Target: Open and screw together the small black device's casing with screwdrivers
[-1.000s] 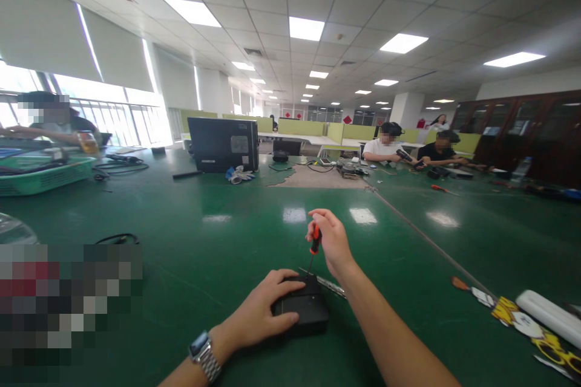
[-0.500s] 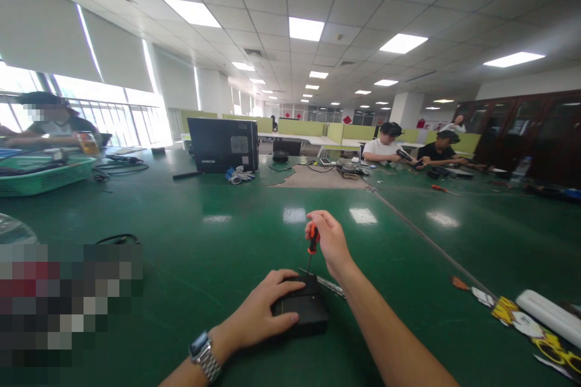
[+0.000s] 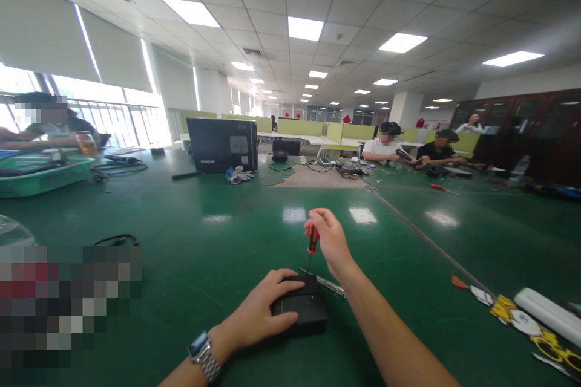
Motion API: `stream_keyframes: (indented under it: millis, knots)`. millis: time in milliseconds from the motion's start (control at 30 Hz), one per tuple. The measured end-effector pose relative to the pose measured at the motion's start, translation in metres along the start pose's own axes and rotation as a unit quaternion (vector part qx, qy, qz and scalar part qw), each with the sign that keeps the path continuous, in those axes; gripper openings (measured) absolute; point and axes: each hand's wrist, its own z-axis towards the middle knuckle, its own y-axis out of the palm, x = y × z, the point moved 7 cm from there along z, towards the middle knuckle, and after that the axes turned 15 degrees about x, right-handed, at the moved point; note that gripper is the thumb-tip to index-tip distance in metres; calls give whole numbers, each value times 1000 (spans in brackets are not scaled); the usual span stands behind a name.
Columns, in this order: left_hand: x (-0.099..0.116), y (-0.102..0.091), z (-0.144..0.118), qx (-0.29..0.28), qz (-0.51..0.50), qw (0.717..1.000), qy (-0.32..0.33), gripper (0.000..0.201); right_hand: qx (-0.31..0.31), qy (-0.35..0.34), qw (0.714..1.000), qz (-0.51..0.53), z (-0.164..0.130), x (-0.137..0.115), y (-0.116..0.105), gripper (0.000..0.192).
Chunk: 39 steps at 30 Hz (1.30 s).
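A black box-shaped device [image 3: 306,313] lies on the green tabletop close in front of me. My left hand [image 3: 267,305] grips it from the left, fingers over its far part and thumb across its near part. In my right hand [image 3: 330,239] is a red and black screwdriver [image 3: 313,238], pinched at the top of its handle. The screwdriver stands nearly upright, its shaft pointing down at the far edge of the device; the very tip is hard to make out. Behind the device lies a thin silvery metal tool [image 3: 330,285], partly hidden by my right forearm.
A black computer case [image 3: 222,145] stands farther back, gloves [image 3: 239,175] before it. A green basket [image 3: 49,178] with cables is at left, a cable [image 3: 117,240] nearer. Another screwdriver [image 3: 442,188] lies at right, beyond a white bar-shaped object [image 3: 551,317]. Co-workers sit around the table.
The screwdriver and the fingers of my right hand have shifted very slightly. My left hand and the device stay in place. A person far at the right has moved a little.
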Motion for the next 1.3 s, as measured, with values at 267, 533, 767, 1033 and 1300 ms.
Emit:
stream_keyframes:
  millis: [267,533,767,1033,1300]
  knots:
    - [0,0,0,-1,1,1000,-9,51,-5,-25,1000,-5,-3,-5,2,21]
    - [0,-1,0,4,4,1000,-6,50,4,-4,1000,-7,0,0,0,23]
    - [0,0,0,2,3,1000,-4,50,-23,41,999,21,-1,6,2,24]
    - [-1,0,0,1,-2,1000,-3,50,-48,87,974,203,-17,-3,12,22]
    - [-2,1,1,3,-7,1000,1,51,-141,124,960,208,-39,-3,29,19]
